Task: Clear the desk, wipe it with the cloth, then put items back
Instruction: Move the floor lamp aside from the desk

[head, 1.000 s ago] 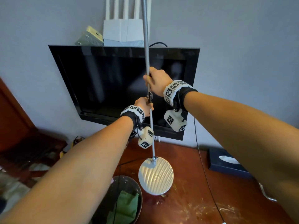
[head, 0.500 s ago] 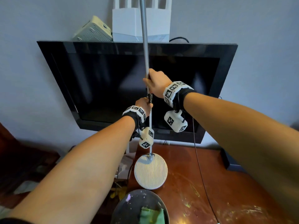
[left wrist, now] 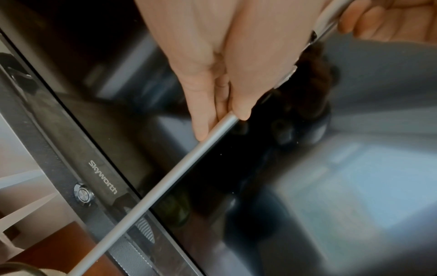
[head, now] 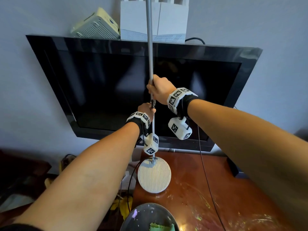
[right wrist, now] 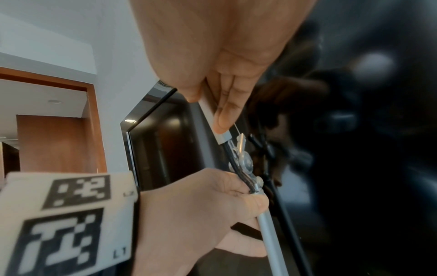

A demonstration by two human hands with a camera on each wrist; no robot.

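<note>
A silver desk lamp stands upright, its thin pole (head: 150,52) running past the top of the head view. Its round white ribbed base (head: 154,174) is at the back left corner of the brown desk (head: 236,197); whether it rests there or hangs just above I cannot tell. My right hand (head: 160,91) grips the upper pole (right wrist: 210,115) above the hinge (right wrist: 243,162). My left hand (head: 146,110) grips the lower pole (left wrist: 165,186) just under that hinge. A green cloth (head: 162,227) lies in a grey bowl (head: 141,214) at the desk's near edge.
A black TV (head: 100,89) hangs on the wall right behind the lamp, with a white router (head: 168,22) and a pale box (head: 96,25) on top. A thin cable (head: 205,172) crosses the smeared desk. A dark box (head: 233,167) sits at the right.
The lamp base has moved left and back, from beside the bowl to the desk's rear left corner. Both hands kept their grip on the pole.
</note>
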